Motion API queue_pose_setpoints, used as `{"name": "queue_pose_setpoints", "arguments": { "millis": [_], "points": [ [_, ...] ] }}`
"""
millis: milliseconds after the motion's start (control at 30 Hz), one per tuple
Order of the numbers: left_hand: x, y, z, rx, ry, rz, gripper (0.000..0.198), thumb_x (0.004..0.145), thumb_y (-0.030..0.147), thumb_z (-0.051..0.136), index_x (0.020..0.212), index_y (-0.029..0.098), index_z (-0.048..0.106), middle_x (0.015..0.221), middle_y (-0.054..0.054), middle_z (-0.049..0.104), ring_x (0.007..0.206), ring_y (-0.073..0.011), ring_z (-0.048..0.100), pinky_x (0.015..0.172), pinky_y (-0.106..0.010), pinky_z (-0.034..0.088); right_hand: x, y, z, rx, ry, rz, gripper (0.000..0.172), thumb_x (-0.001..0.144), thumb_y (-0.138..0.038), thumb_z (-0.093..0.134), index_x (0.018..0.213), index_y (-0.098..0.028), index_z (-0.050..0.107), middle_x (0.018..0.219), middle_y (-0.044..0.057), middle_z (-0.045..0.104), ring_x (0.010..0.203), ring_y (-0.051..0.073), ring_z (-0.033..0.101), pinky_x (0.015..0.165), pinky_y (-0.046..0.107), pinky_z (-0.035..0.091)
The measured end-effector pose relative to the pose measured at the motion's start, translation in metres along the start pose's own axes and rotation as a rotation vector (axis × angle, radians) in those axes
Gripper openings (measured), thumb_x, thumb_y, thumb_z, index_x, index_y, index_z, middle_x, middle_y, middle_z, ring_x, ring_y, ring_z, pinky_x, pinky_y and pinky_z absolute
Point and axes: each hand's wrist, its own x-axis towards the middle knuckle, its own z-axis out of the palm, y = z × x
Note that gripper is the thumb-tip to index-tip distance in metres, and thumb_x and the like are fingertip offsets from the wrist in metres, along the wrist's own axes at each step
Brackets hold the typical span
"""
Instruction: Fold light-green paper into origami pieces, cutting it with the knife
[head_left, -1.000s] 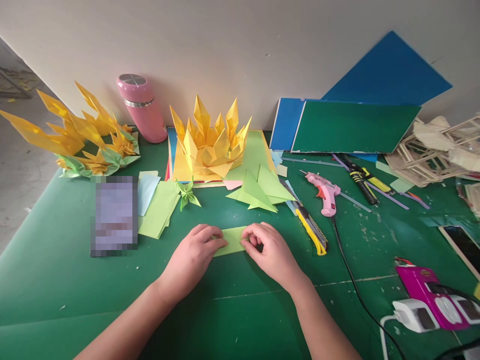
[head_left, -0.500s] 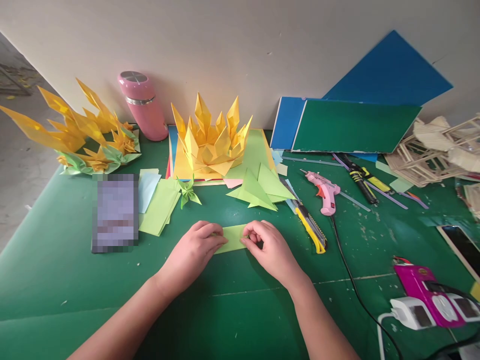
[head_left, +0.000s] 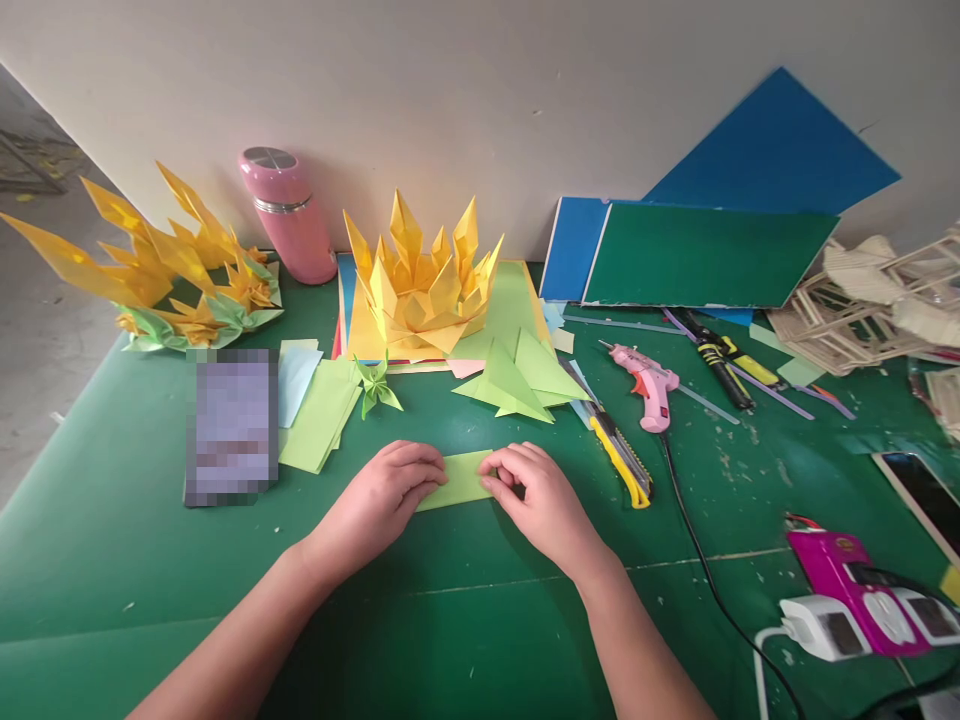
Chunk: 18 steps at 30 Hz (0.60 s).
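A light-green strip of paper (head_left: 461,478) lies on the green table between my hands. My left hand (head_left: 395,490) is closed at its left end, fingers bent over the paper. At the right end my right hand (head_left: 531,490) pinches the edge between thumb and fingers. Just beyond them sit a small folded green paper flower (head_left: 377,386) and several folded green paper triangles (head_left: 517,380). Behind these stands a yellow folded-paper lotus (head_left: 431,290) on sheets of coloured paper. A pile of green paper rectangles (head_left: 315,415) lies to the left.
A yellow utility knife (head_left: 619,455) and a pink glue gun (head_left: 649,385) with a black cord lie at right. Farther right are a magenta power strip (head_left: 847,570) and a phone (head_left: 919,500). A pink flask (head_left: 289,215) and a yellow-green paper crown (head_left: 180,280) stand back left.
My left hand has slid slightly left along the paper strip, baring more of it. My right hand stays at the right end, nearly still.
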Motion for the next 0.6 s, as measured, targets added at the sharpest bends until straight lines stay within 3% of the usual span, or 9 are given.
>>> {"name": "queue_pose_setpoints", "arguments": {
  "millis": [600],
  "points": [
    [0.0005, 0.0023, -0.0017, 0.009, -0.01, 0.017, 0.023, 0.092, 0.012, 0.047, 0.088, 0.018, 0.069, 0.095, -0.005, 0.068, 0.087, -0.0171, 0.062, 0.078, -0.03, 0.053, 0.0006, 0.0027, 0.0017, 0.011, 0.018, -0.013, 0.013, 0.086, -0.008, 0.056, 0.081, -0.02, 0.06, 0.064, -0.002, 0.05, 0.068, 0.017, 0.048, 0.063, 0.027, 0.042]
  ]
}}
